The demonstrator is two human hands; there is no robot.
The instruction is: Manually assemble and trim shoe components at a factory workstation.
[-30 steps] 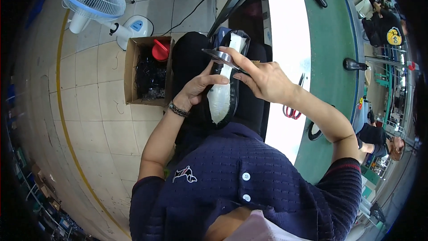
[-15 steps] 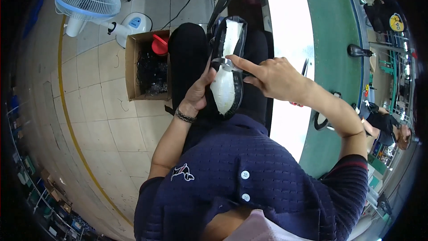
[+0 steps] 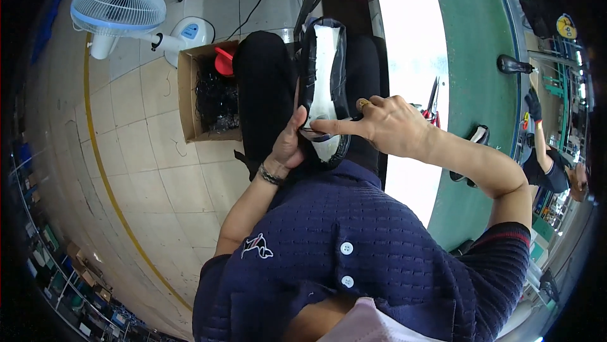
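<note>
Head: left hand (image 3: 290,146) grips shoe (image 3: 325,70), right hand (image 3: 395,128) metal tool (image 3: 314,134); shoe's long axis fore-aft, toe bodyward.

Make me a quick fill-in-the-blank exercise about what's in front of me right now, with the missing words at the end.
1. The left hand holds the black shoe, whose underside is ____ in colour.
2. The right hand has its ____ finger stretched out over the metal tool.
3. The box on the floor, with a red item in it, is made of ____.
4. The fan stands on the person's ____ side.

Missing words: white; index; cardboard; left.
</note>
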